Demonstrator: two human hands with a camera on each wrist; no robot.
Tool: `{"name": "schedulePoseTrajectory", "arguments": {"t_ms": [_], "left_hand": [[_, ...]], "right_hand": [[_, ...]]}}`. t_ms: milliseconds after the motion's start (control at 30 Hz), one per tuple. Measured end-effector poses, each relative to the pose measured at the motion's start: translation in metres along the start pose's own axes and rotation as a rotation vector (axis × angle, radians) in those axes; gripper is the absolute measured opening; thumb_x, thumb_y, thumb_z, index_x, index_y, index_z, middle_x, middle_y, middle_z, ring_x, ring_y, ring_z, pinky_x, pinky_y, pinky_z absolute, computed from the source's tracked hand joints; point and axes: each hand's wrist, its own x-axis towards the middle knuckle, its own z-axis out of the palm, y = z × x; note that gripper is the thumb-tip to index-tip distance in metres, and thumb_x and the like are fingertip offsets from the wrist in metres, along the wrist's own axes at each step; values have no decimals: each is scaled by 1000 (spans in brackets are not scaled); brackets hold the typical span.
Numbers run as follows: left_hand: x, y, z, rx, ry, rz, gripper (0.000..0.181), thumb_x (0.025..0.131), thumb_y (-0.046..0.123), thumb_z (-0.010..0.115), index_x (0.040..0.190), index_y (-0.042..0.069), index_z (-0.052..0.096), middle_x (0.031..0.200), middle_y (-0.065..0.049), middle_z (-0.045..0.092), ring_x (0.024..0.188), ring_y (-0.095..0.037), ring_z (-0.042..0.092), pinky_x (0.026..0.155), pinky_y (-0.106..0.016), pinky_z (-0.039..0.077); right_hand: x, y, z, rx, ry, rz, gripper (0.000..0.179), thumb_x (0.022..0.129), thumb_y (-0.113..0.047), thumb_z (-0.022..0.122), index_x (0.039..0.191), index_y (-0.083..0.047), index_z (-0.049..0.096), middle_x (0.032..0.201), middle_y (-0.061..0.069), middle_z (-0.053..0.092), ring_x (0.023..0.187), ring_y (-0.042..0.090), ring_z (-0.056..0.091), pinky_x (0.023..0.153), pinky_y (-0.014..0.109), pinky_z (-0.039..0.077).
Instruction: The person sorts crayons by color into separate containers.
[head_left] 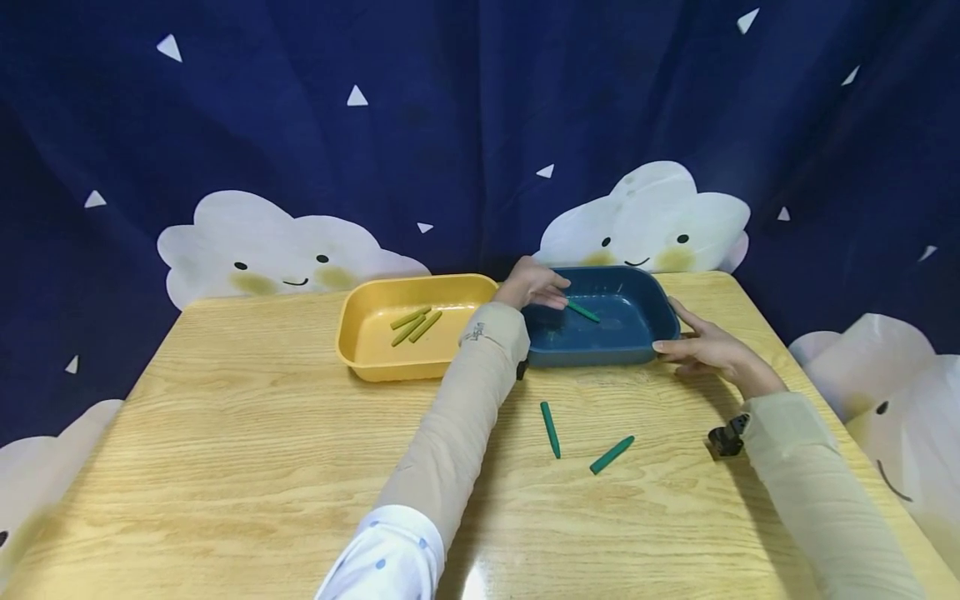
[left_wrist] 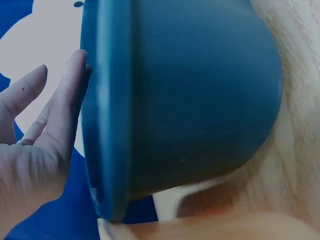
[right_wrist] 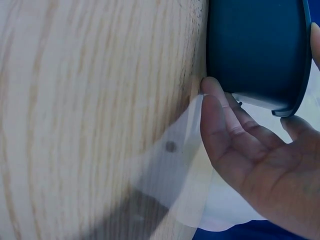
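Note:
My left hand [head_left: 534,285] reaches over the left rim of a dark blue plastic bin [head_left: 596,358]. In the left wrist view its fingers [left_wrist: 70,100] are extended, the thumb stands apart, and no object shows between them. A green crayon [head_left: 583,312] is in the bin, one end close by the left fingertips; whether they touch is unclear. At the bin's right end, my right hand [head_left: 708,346] holds the corner, thumb at the front and a finger along the side. The right wrist view shows its other fingers [right_wrist: 215,115] bent by the bin's lower wall.
Two more green crayons [head_left: 551,429] [head_left: 612,455] lie on the wooden table [head_left: 247,450] before the blue bin. A yellow bin [head_left: 397,372] stands to its left, with several olive-yellow crayons [head_left: 425,327] inside. A dark blue curtain [head_left: 420,142] with clouds hangs behind.

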Motion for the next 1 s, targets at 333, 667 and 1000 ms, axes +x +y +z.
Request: {"name": "schedulePoseTrajectory", "arguments": {"t_ms": [333, 667, 1000], "left_hand": [[-22, -7, -1, 135, -245, 164, 33, 88, 4, 60, 117, -11, 57, 113, -30, 58, 79, -25, 67, 72, -33, 55], [-55, -25, -9, 366, -378, 376, 24, 86, 6, 63, 107, -5, 65, 93, -25, 64, 67, -20, 62, 66, -31, 54], [-80, -52, -9, 519, -561, 465, 27, 84, -2, 62, 109, -12, 61, 92, -23, 67, 81, -41, 61, 67, -38, 54]], "right_hand": [[0, 0, 0, -15, 10, 13, 100, 87, -29, 63, 144, -23, -18, 130, 40, 36, 106, 36, 57, 79, 42, 51], [0, 2, -2, -27, 4, -6, 102, 86, -34, 64, 144, -20, -18, 128, 34, 43, 99, 24, 61, 78, 40, 52], [0, 1, 0, -24, 8, 4, 99, 88, -29, 62, 144, -23, -20, 130, 39, 38, 107, 38, 55, 84, 47, 49]]}}
